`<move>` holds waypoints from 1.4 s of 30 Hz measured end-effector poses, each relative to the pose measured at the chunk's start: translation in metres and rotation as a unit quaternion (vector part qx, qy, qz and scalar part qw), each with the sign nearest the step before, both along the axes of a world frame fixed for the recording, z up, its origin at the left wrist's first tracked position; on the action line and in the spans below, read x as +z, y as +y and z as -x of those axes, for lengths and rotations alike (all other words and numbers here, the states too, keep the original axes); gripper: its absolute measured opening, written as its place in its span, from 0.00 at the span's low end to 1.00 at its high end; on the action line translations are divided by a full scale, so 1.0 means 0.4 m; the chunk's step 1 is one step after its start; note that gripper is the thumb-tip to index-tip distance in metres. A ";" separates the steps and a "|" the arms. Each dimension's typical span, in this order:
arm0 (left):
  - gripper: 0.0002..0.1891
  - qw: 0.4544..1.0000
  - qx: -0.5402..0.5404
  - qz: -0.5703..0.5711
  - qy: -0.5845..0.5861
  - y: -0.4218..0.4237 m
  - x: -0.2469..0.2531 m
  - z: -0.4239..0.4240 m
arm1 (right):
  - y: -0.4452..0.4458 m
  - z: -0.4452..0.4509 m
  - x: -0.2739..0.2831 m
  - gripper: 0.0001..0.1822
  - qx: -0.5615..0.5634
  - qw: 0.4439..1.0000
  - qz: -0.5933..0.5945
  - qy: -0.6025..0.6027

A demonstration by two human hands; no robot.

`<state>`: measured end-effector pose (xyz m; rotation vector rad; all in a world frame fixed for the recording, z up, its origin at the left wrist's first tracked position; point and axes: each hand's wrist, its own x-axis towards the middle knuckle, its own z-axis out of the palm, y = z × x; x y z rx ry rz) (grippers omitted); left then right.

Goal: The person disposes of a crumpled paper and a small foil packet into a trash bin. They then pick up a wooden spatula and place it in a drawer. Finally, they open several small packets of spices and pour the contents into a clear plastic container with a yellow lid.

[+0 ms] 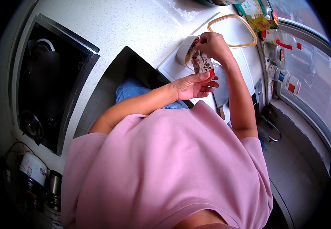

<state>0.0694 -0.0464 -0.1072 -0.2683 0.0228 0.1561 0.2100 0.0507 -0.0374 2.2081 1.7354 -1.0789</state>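
Observation:
A printed plastic packet (pixel 202 63) with a red end is held between my two hands. My left hand (pixel 196 86) grips its lower, red end between thumb and fingers, with the other fingers loosely spread. At the upper end, the bent fingers of my right hand (pixel 214 45) pinch the packet; their tips are partly hidden. Right behind the packet is a white container (pixel 184 51), its opening facing the packet. Some reddish-brown matter shows near the right fingertips, but I cannot tell whether it lies in the packet or the container.
A cleaver (pixel 221 86) lies on a white cutting board (pixel 245 65) under my right forearm. Beyond is a clear lid with an orange seal (pixel 232 31). Bottles (pixel 285 40) and bags (pixel 251 8) line the window side. A black gas hob (pixel 51 86) is at left, a faucet (pixel 272 131) at right.

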 end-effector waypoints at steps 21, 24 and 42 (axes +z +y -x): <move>0.11 0.993 0.012 -0.016 0.119 -0.013 0.015 0.005 | -0.043 0.004 0.050 0.23 -0.126 0.991 -0.008 0.052; 0.12 0.992 0.012 -0.009 0.125 -0.018 0.017 0.002 | -0.094 -0.016 0.059 0.28 -0.150 0.986 -0.060 0.051; 0.23 0.919 -0.102 -0.277 0.263 0.103 -0.001 0.177 | -0.217 0.026 0.138 0.11 0.018 0.987 -0.124 -0.100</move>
